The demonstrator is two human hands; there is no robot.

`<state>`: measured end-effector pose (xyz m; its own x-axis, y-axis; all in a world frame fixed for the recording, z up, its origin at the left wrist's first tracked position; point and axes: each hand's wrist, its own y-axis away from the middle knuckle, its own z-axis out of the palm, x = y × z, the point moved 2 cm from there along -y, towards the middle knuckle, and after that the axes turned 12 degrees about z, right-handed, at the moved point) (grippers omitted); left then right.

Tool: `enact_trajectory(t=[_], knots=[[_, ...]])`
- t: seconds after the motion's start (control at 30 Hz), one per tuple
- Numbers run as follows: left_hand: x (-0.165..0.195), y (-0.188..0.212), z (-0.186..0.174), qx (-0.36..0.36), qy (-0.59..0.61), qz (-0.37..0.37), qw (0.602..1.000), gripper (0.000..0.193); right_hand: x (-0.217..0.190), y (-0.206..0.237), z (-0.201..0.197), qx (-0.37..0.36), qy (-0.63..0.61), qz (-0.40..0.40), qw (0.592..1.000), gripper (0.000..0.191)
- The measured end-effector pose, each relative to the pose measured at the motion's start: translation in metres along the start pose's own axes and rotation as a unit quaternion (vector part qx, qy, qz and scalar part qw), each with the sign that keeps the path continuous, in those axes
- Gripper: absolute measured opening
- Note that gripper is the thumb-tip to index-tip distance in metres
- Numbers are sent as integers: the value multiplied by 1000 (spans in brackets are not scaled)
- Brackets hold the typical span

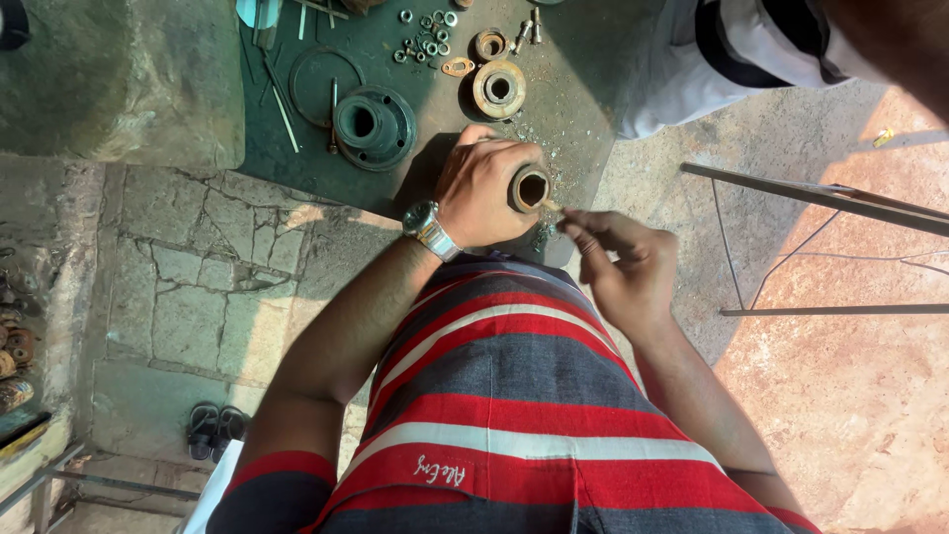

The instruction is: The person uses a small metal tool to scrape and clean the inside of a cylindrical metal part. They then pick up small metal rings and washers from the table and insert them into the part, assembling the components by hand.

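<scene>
Gripping, left hand: the left hand (481, 188) is curling its fingers around a short rusty metal sleeve (529, 188), holding it with the open bore facing up toward the camera; a metal wristwatch (429, 228) is sitting on that wrist.
Pinching, right hand: the right hand (623, 265) is closing thumb and forefinger on a thin pale stick (550, 205), the other fingers folding loosely into the palm.
Sleeve relative to the grips: the sleeve is sitting at the thumb side of the left fist, just left of the right fingertips; the tip of the stick is touching or nearly touching the sleeve's rim, and I cannot tell which.
Surface beyond the hands: a dark green work slab (297, 158) is lying just past the left knuckles, away from the body.
Parts on the slab: a dark flanged disc (373, 126) is resting beyond and to the left of the left hand; a rusty ring-shaped part (498, 88) is lying straight beyond the sleeve; a scatter of small nuts and washers (423, 38) is lying farther off still.
In the way: a second person in a white shirt (692, 69) is standing beyond the right hand, well apart from it.
Right side: a thin metal frame (820, 198) is standing to the right of the right hand.
Ground: a pair of sandals (215, 427) is lying far to the left, near the left elbow.
</scene>
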<state>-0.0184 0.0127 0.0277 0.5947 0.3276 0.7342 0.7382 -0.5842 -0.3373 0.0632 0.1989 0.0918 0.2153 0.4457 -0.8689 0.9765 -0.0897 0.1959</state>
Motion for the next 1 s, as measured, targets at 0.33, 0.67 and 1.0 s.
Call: enact_trajectory(t=[0.33,0.67,1.0], knots=[[13,-1,-9,66,-135,42,988,56,4,-7,3,21,72,-87,993,17],[5,-3,-16,-12,-111,114,987,28,9,-14,8,19,122,-134,983,15],[-4,4,-12,2,-72,103,992,31,-5,0,17,-10,121,-161,979,13]])
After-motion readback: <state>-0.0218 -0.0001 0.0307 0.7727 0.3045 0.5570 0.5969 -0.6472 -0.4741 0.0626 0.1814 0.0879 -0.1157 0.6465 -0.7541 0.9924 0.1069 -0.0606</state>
